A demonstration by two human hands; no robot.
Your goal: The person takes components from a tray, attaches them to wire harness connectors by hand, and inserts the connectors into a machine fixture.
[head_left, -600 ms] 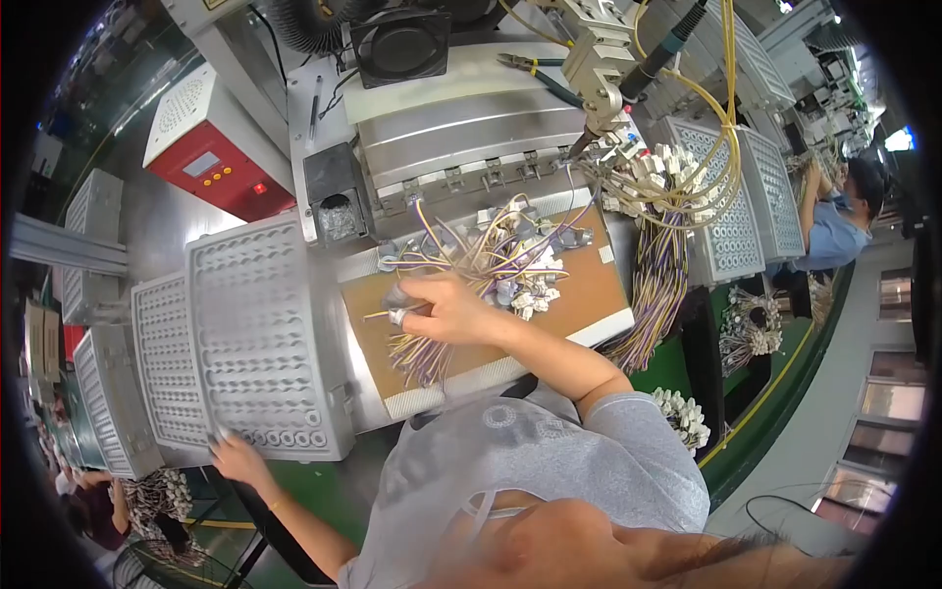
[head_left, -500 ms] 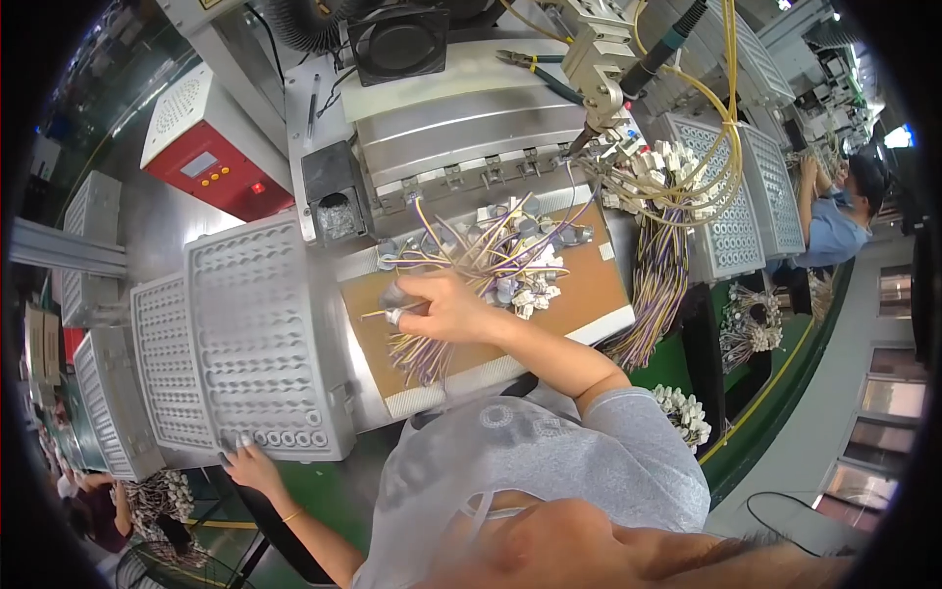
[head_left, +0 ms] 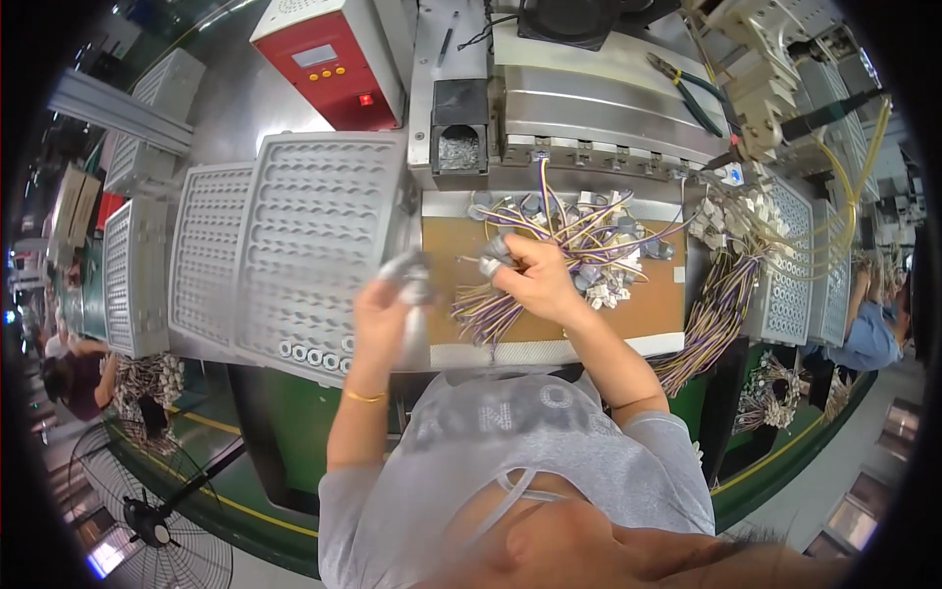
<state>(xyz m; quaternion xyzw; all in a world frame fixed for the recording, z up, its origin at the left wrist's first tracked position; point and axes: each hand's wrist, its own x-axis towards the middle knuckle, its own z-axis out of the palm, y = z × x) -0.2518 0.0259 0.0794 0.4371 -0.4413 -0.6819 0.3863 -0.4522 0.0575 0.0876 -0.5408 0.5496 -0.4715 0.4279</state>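
- Floor fan [head_left: 147, 520] — stands at the lower left, on the floor beside the green base of the counter.
- Perforated grey trays [head_left: 294, 265] — several lie side by side on the left half of the counter [head_left: 589, 346]; a row of small rings sits along the near edge of the largest tray.
- Red machine housing [head_left: 329, 59] — stands behind the trays, with a small lit button on its front.
- Left hand [head_left: 388, 309] — raised over the near right edge of the largest tray; motion blur hides the fingers, so whether they grasp anything cannot be told. A thin band circles the wrist.
- Wire bundle [head_left: 491, 309] — multicoloured leads lying on the brown work mat [head_left: 648, 304], just right of the left hand and beneath the right.
- Right hand [head_left: 535, 280] — rests on the mat over the bundle; its fingers, capped with grey fingertip covers, are clenched on the wire ends.
- Loose connectors and wires [head_left: 608, 236] — heaped on the mat behind the right hand.
- Green-handled pliers [head_left: 692, 88] — lie on the metal machine top at the rear.
- Hanging wire harnesses [head_left: 721, 304] — drape over the counter's right end.
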